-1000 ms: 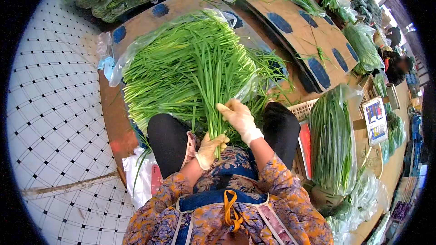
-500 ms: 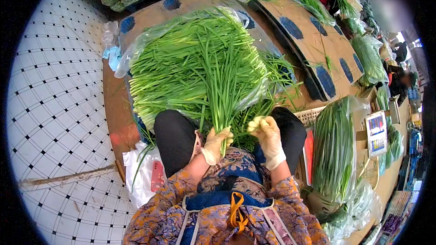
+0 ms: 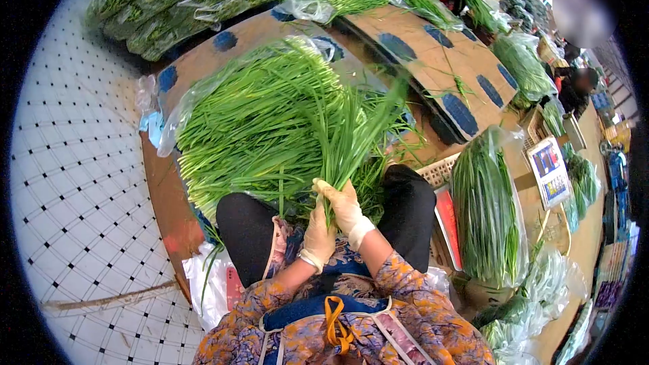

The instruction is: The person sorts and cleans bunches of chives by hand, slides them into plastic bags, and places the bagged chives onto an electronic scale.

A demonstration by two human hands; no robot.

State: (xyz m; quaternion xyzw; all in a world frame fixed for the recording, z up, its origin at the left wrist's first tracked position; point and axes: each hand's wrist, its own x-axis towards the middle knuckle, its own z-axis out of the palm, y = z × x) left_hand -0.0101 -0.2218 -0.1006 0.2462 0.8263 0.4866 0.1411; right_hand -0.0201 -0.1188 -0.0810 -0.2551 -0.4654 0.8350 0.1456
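Observation:
Both hands wear thin pale gloves. My left hand (image 3: 318,235) is closed around the stalk ends of a bunch of garlic chives (image 3: 338,145), held upright between my knees. Just above it, my right hand (image 3: 343,208) grips the same bunch, its fingers wrapped across the stems. Some of the bunch's green leaves fan out up and to the right, a little blurred. Beyond the hands lies a big pile of garlic chives (image 3: 250,128) on a clear plastic sheet (image 3: 177,122). Loose leaves hang near my right knee.
Bagged greens (image 3: 487,206) stand at my right beside a plastic crate (image 3: 439,170) and a printed box (image 3: 549,172). A phone (image 3: 233,287) lies on a white bag at my left. Cardboard (image 3: 439,61) with blue patches lies ahead. Two other people are farther off.
My right hand has come in from the right and closed on the bunch above my left hand. The leaf tops now spread to the right. The camera view has shifted.

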